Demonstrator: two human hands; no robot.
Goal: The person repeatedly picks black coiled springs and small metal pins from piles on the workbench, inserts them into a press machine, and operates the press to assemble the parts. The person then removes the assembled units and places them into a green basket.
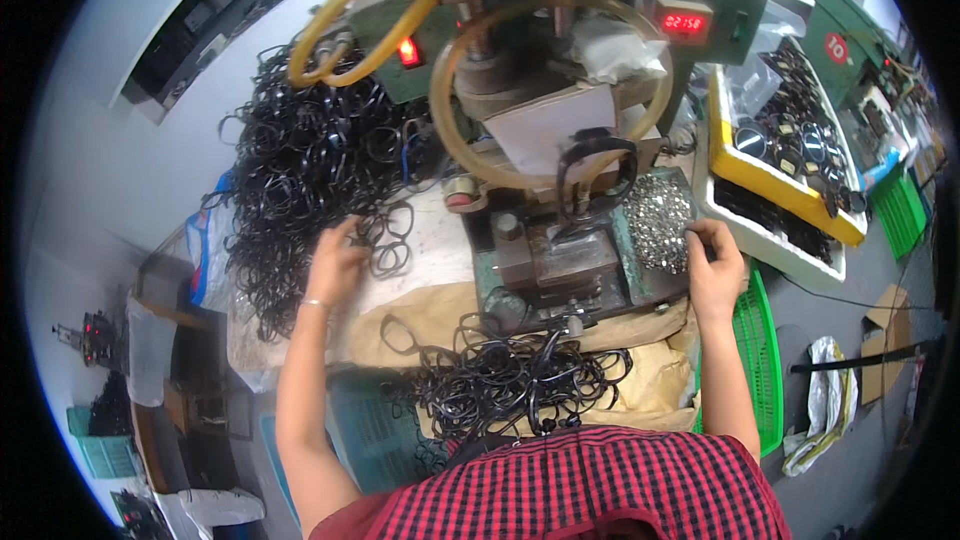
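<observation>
Many black frames (315, 155), left of middle | left hand (336, 268) by them, fingers bent | shiny bits (658, 225), right of middle | right hand (714, 265) by them, fingers bent | pinching: can't tell

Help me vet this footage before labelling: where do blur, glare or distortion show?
Head view: the bare left hand looks softer than the bare right hand, perhaps from motion; head view: the red rectangular lit switch and red-digit electronic display glow brightly; head view: the fisheye leaves black corners and bends the surroundings toward its rim.
</observation>
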